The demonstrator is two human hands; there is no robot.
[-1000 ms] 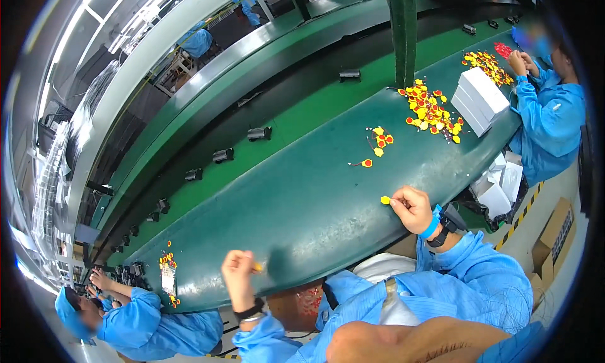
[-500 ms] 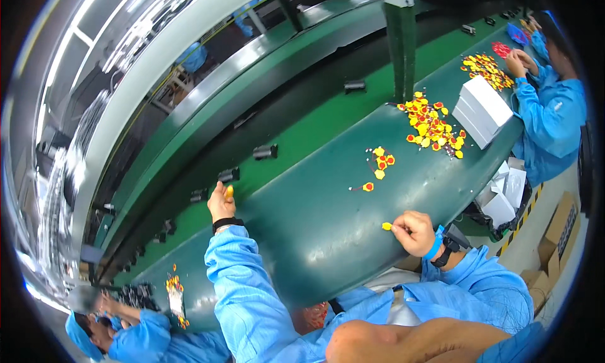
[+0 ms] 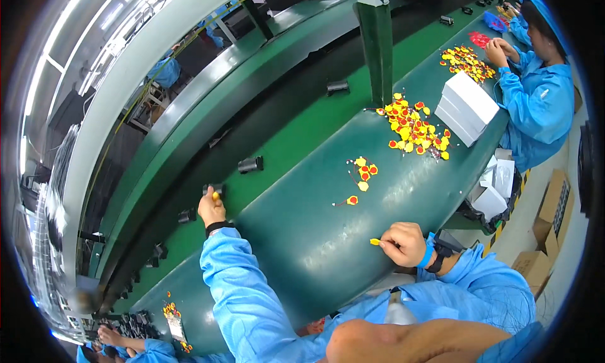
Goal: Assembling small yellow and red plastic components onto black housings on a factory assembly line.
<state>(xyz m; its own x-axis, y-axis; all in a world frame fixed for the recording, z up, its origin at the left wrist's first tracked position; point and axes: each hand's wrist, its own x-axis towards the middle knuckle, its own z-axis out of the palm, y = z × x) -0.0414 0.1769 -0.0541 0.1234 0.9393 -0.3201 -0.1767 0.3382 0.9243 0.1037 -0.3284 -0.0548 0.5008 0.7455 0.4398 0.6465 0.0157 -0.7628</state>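
Left of centre, left hand (image 3: 210,210) pinches one yellow piece (image 3: 215,196) by one black part (image 3: 220,189), past the far edge of the counter (image 3: 296,237). Lower right, right hand (image 3: 403,244) pinches one yellow tab (image 3: 375,241). Right of centre: one single disc (image 3: 351,200), about five clustered discs (image 3: 363,178). Open room between hands.

A yellow piece (image 3: 375,241) juts leftward from the right grip (image 3: 404,244).
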